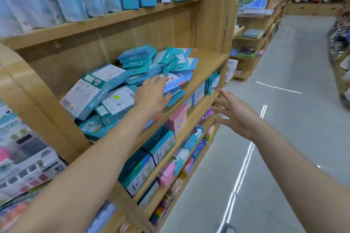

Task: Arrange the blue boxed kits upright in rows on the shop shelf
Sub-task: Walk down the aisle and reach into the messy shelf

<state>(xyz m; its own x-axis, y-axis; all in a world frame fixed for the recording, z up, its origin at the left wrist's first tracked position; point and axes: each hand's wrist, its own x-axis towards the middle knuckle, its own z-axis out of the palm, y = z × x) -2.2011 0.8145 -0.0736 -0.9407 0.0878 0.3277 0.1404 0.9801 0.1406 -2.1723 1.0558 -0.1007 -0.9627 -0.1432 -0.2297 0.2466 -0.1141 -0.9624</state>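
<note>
The left hand reaches into the shelf, palm down, fingers loosely straight and thumb apart, over the blue boxed kits. The picture is too blurred to tell whether it touches them. The right hand hovers at 3 o'clock of the left, fingers spread, holding nothing. The kits lie in a jumbled heap, flat and tilted: bigger boxes at 9 o'clock of the left hand, thin packs at 12.
</note>
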